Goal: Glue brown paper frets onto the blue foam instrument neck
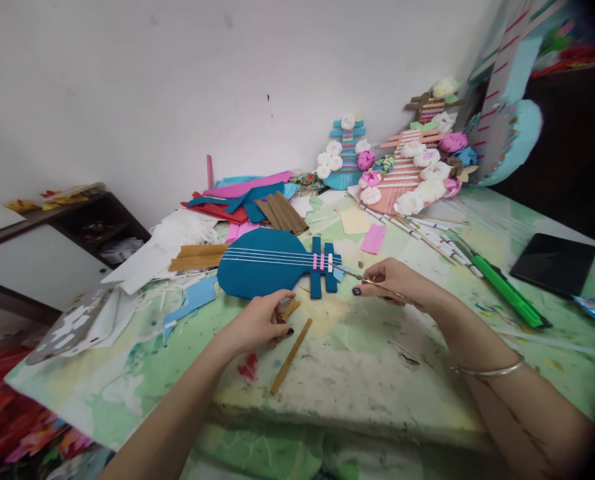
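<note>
A blue paper lute shape (262, 262) lies flat on the table, its neck pointing right. White strings run along it, with pink and white bands around the neck and blue crosspieces. My left hand (262, 319) is just in front of its body, fingers bent around a small brown paper strip (291, 309). Another brown strip (291, 357) lies on the cloth beside that hand. To the right of the neck, my right hand (390, 283) grips a slim pointed metal tool (348, 271). Its tip is close to the neck's end; whether it touches I cannot tell.
Coloured paper sheets (247, 190) pile up behind the lute shape. Decorated instrument models (345, 163) lean against the wall. Markers (425, 237), a green cutter (507, 287) and a black phone (552, 263) lie to the right. Blue scraps (192, 303) and white paper (152, 257) lie left.
</note>
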### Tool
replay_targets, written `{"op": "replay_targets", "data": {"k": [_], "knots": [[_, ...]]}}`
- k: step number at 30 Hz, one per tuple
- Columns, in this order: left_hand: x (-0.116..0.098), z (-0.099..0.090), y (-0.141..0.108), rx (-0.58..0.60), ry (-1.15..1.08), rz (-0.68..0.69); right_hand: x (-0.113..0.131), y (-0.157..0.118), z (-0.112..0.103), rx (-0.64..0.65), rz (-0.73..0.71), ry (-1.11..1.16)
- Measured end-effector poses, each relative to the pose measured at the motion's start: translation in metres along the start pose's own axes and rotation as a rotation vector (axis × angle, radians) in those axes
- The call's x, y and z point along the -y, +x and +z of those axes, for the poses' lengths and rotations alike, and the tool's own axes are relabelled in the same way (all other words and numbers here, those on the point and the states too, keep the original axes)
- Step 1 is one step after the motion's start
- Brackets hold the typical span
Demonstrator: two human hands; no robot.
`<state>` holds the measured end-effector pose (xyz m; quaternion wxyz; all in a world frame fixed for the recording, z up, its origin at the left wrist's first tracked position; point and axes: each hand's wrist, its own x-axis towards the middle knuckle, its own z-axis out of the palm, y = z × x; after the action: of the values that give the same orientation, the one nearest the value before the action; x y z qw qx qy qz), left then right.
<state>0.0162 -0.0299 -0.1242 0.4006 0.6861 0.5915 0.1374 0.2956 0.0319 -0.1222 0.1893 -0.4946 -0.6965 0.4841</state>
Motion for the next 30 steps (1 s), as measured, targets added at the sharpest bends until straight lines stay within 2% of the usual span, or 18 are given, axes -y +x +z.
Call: {"op": "replay_targets", "data": {"k": [6,10,14,22,28,30], "knots": [[-0.004,-0.006,-0.007,0.037,0.09,-0.029,-0.007,0.003,-0.005,-0.144,-0.003,0.004],[-0.005,-0.012,-0.006,0.067,0.123,-0.021,-0.009,0.005,-0.006,-0.163,0.017,-0.025],[-0.003,-0.017,-0.004,0.017,0.173,-0.005,-0.008,0.005,-0.006,-0.179,0.023,-0.03],[0.001,-0.017,0.0,0.026,0.276,0.073,-0.005,0.004,-0.006,-0.186,0.032,-0.129],[-0.004,-0.016,0.007,0.022,0.484,0.132,-0.007,0.005,-0.016,-0.478,0.206,-0.541],[-0.006,-0.016,0.009,0.048,0.525,0.139,-0.011,0.006,-0.017,-0.521,0.23,-0.61]]}}
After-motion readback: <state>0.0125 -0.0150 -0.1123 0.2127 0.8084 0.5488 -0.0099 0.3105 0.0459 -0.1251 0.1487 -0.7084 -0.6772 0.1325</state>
